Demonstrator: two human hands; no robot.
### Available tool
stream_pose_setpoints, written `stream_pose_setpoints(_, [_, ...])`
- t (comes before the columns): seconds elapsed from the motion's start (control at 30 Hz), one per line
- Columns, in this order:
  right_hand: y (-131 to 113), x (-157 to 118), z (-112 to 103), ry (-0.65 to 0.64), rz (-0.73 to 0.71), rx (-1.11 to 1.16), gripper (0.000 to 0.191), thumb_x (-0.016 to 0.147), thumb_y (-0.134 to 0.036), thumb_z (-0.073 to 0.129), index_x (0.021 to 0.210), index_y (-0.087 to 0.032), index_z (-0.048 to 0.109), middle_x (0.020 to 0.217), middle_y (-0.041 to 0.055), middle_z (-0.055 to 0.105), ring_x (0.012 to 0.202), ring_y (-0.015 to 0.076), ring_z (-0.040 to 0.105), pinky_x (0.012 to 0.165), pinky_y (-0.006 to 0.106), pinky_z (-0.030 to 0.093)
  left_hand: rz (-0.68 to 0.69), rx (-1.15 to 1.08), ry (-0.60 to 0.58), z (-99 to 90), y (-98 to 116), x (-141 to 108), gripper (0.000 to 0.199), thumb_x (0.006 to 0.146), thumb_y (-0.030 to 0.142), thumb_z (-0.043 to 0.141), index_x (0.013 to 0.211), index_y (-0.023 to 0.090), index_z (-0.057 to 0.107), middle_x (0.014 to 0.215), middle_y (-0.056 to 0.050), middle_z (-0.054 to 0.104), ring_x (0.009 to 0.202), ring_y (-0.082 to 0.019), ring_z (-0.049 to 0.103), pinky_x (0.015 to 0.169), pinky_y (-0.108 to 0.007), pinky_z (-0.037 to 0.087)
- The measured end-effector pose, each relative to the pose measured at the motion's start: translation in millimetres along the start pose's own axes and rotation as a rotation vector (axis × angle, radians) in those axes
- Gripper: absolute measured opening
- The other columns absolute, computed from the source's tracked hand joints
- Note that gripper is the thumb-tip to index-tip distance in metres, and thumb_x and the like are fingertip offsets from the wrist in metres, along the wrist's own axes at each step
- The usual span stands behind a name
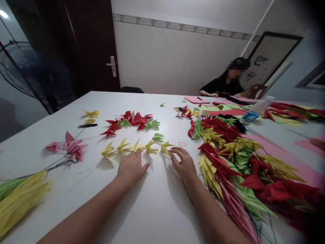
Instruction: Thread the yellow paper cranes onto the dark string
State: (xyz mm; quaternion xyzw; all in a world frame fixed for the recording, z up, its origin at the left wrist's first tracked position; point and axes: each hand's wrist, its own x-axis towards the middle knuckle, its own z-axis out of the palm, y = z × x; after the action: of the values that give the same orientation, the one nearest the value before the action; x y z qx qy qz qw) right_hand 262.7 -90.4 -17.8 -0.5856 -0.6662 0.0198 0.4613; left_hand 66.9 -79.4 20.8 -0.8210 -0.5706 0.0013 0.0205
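1. Landmark: red paper arc (137, 118), pointed folded pieces bunched in a curve on the smooth white table (156, 220).
2. Yellow paper row (151, 148): on the near side of the red arc; five crisp, sharp-tipped folded pieces in a line.
3. Left hand (130, 167): on the near side of the arc, fingertips on the middle yellow piece, thumb spread out to the side; loose, not clenched.
4. Right hand (185, 164): nearer and right of the arc, thumb and index curled at the rightmost yellow piece's tip; can't tell if pinched tight or just touching.
5. Green folded piece (158, 137): just off the arc's near right end, angular.
6. Pink folded pieces (76, 150): nearer and left of the arc, broad petal-like folds, dark thin cord beside them.
7. Slim black tool (87, 125): left of the arc.
8. Yellow-green bundle (25, 200): far nearer left of the arc, long layered strips.
9. Mixed paper heap (269, 189): right of the arc, red, yellow, green, pink, spiky and layered.
10. Clear plastic bottle (257, 108): right of the arc, blue label, tilted in view.
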Motion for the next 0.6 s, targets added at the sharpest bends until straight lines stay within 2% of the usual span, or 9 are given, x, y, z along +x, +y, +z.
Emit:
stream_pose_setpoints(0.1, [-1.6, 0.4, -1.3, 0.001, -0.008, 0.006, 0.018, 0.079, -0.026, 0.047, 0.082, -0.021, 0.064, 0.092, 0.0074, 0.064, 0.091, 0.0213, 0.057, 0.083, 0.038, 0.045, 0.002, -0.042, 0.05, -2.4, 9.9, 7.9, 0.066, 0.085, 0.05, 0.026, 0.134, 0.007, 0.026, 0.091, -0.015, 0.066, 0.082, -0.025, 0.06, 0.069, -0.033, 0.041])
stream_pose_setpoints(0.2, [-2.9, 0.5, -2.9, 0.024, 0.003, 0.022, 0.018, 0.079, -0.026, 0.046, 0.085, -0.02, 0.063, 0.093, 0.008, 0.063, 0.091, 0.0213, 0.056, 0.082, 0.038, 0.045, -0.028, -0.068, 0.013, -7.1, 21.4, 14.7, 0.068, 0.084, 0.053, 0.026, 0.136, 0.009, 0.024, 0.082, -0.013, 0.067, 0.074, -0.025, 0.062, 0.061, -0.032, 0.042])
stream_pose_setpoints(0.3, [-4.0, 0.9, -5.4, 0.111, 0.047, 0.069, 0.02, 0.081, -0.028, 0.044, 0.088, -0.02, 0.061, 0.092, 0.0081, 0.063, 0.09, 0.0208, 0.056, 0.077, 0.036, 0.046, -0.02, -0.095, 0.008, -10.7, 33.4, 18.7, 0.068, 0.084, 0.053, 0.024, 0.136, 0.01, 0.021, 0.078, -0.012, 0.067, 0.073, -0.025, 0.063, 0.059, -0.031, 0.042])
stream_pose_setpoints(0.4, [-3.1, 1.9, -8.0, 0.223, 0.102, 0.135, 0.023, 0.083, -0.03, 0.042, 0.088, -0.018, 0.06, 0.091, 0.0089, 0.062, 0.09, 0.0203, 0.056, 0.074, 0.034, 0.047, 0.044, -0.159, 0.04, -12.6, 49.9, 23.5, 0.07, 0.084, 0.056, 0.021, 0.138, 0.012, 0.016, 0.08, -0.011, 0.067, 0.074, -0.024, 0.063, 0.061, -0.032, 0.042])
stream_pose_setpoints(0.5, [0.8, 2.4, -9.2, 0.274, 0.19, 0.175, 0.025, 0.083, -0.032, 0.041, 0.09, -0.017, 0.059, 0.094, 0.0099, 0.061, 0.089, 0.02, 0.055, 0.073, 0.034, 0.047, 0.088, -0.206, -0.024, -11.3, 68.6, 31.6, 0.071, 0.082, 0.058, 0.023, 0.137, 0.013, 0.018, 0.084, -0.012, 0.067, 0.078, -0.026, 0.063, 0.061, -0.033, 0.042])
stream_pose_setpoints(0.6, [4.9, 1.8, -8.8, 0.247, 0.26, 0.199, 0.027, 0.08, -0.035, 0.043, 0.091, -0.016, 0.058, 0.096, 0.0107, 0.06, 0.083, 0.0194, 0.056, 0.071, 0.033, 0.047, 0.097, -0.223, -0.071, -10.7, 77.1, 32.6, 0.069, 0.083, 0.056, 0.024, 0.137, 0.014, 0.02, 0.083, -0.012, 0.067, 0.078, -0.027, 0.063, 0.06, -0.032, 0.042])
